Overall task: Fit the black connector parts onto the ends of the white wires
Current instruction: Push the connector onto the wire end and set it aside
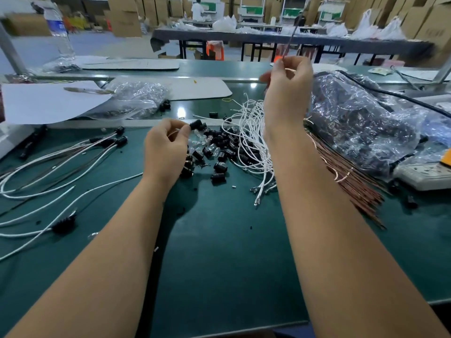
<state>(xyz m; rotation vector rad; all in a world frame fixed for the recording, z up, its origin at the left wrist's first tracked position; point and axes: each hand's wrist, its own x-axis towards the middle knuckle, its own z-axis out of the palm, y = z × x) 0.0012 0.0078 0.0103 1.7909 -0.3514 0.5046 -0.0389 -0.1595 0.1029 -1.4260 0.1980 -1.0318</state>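
My left hand (167, 147) pinches a black connector part (196, 123) at its fingertips, just above a pile of loose black connectors (218, 148) on the green mat. My right hand (289, 91) is raised above the table and pinches a thin brown wire (289, 37) that sticks upward and looks blurred. A tangle of loose white wires (251, 140) lies between my two hands. Finished white and brown wires with black connectors on their ends (120, 137) lie spread out at the left.
A bundle of brown wires (351, 181) lies at the right beside a clear plastic bag of black parts (361, 123) and a white power strip (424, 174). White sheets (44, 103), another plastic bag (136, 98) and a water bottle (59, 32) stand at the back left.
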